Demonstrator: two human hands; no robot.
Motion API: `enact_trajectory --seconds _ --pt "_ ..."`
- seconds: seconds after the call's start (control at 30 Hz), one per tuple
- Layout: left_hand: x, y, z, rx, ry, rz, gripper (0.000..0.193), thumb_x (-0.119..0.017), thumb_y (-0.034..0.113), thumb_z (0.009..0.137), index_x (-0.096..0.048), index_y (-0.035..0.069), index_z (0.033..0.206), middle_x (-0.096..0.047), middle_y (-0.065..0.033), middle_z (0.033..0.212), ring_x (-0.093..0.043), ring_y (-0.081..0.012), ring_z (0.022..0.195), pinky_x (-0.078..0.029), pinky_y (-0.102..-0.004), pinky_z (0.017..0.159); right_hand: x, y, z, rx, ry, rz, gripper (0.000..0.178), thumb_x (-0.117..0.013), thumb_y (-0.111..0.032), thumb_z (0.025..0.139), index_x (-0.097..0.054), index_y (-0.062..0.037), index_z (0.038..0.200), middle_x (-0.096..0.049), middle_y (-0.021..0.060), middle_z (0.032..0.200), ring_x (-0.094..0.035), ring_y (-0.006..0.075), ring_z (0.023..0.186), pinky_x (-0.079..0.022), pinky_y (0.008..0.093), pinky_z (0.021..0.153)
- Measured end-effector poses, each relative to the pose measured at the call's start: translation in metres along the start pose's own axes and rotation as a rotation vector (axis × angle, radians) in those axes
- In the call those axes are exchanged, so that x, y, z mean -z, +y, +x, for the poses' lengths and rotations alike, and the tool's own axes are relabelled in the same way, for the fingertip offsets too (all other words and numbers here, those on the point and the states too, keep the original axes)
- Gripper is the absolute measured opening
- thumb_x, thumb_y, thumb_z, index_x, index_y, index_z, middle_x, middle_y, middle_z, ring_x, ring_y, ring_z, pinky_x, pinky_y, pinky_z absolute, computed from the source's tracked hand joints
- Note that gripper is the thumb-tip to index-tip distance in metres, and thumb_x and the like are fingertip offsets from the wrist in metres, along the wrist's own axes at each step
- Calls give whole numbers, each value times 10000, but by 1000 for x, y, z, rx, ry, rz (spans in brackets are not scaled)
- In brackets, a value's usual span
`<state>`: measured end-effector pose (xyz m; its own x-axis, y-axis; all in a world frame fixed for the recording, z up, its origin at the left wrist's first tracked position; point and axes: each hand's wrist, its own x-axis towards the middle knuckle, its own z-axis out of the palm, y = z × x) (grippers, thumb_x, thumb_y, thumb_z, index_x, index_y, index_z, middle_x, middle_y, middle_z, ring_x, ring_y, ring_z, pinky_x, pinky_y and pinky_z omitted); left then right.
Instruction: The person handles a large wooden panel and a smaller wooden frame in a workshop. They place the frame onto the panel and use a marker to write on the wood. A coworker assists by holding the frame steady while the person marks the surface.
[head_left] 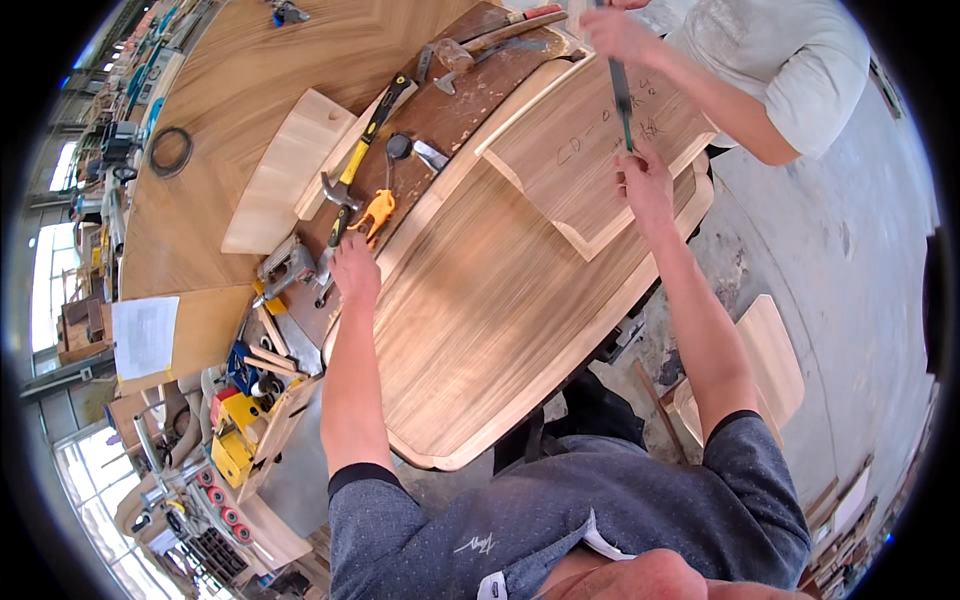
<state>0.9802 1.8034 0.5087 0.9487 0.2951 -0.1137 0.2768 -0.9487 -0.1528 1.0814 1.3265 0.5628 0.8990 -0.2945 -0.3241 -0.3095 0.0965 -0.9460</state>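
Note:
My left hand point(354, 268) reaches over the tool strip on the far left. Its fingers are partly spread, close beside a short black-and-yellow handle point(340, 227) and an orange-handled tool point(378, 214); whether they touch either is unclear. My right hand point(647, 185) is closed at the lower, greenish end of a long, narrow dark strip point(620, 92). Another person's hand point(620, 36) is at the strip's upper end. Below it lies a wooden panel point(570, 150) with handwriting and pale edging, on top of a larger wood-grain board point(480, 300) with rounded corners.
A claw hammer point(362, 148), a wooden mallet point(455, 55) and a nail gun point(287, 268) lie along the far left. Beyond them are a curved pale board point(290, 170) and a coil of wire point(171, 151). A co-worker point(765, 70) stands at the far right.

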Motion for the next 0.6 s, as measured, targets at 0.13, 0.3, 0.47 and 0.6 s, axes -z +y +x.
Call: enact_trajectory --seconds 0.13,0.3,0.47,0.6 --pt "2 23 22 35 224 -38 361 -616 180 985 -584 99 1335 -594 -115 1351 -524 -328 1303 -404 -528 1070 43 66 6 27 -75 -427 363 -660 -170 974 -559 -2 1280 -655 113 989 -658 223 776 -547 378 702" --pt "-21 99 -17 11 203 -315 528 -637 285 962 -521 89 1438 -472 -184 1509 -427 -413 1394 -295 -602 1157 71 129 -42 479 -18 -669 399 -689 -177 948 -578 -27 1301 -650 190 1169 -618 380 1094 -511 446 943" --pt "-49 155 -38 23 239 -322 624 -556 377 998 -455 53 1521 -350 -200 1635 -248 -406 1547 -178 -627 1232 70 134 -56 517 20 -856 492 -739 -170 889 -579 -54 1339 -591 188 1307 -522 404 1241 -432 495 1074" --pt "-51 158 -39 29 204 -322 642 -528 400 1011 -434 52 1542 -359 -205 1632 -232 -379 1563 -155 -639 1235 63 141 -49 549 96 -948 483 -717 -176 882 -582 -55 1329 -578 180 1297 -521 395 1230 -430 490 1066"
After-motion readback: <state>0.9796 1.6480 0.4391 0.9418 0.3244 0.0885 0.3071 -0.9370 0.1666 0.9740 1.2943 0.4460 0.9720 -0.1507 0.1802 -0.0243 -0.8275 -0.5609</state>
